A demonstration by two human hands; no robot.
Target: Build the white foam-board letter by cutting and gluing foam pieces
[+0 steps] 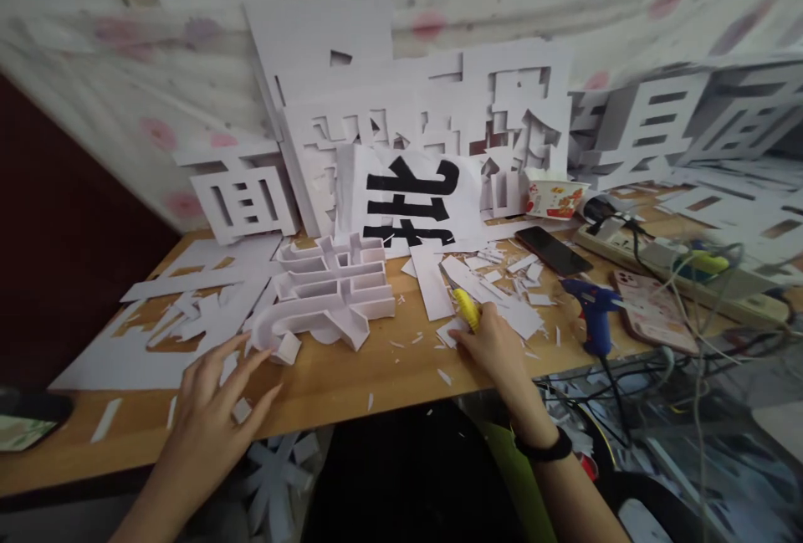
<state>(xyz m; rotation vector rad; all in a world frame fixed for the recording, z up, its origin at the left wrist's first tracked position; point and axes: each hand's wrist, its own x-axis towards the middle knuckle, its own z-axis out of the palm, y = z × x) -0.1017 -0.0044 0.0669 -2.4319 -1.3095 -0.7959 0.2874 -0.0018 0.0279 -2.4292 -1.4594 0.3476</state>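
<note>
**Cutter gripped, foam letter within reach**

The right hand (pixel 495 346) closes round a yellow cutter (pixel 467 309) among scraps on the bench (pixel 389 367). The left hand (pixel 217 392), fingers spread, lies just beside the white foam letter (pixel 332 296). Any cut there would need the letter held steady.

Two bare grips, one black wristband.
The left grip (pixel 213 397) and left forearm (pixel 166 484), at near left, are bare right to the picture's edge. The right grip (pixel 495 350), nearer the middle, runs into a bare right forearm (pixel 580 505) with a snug, plain black band (pixel 544 448) round the wrist. Just left of that forearm shows a strip of lime-green cloth (pixel 515 476); whether it is clothing cannot be told.
</note>
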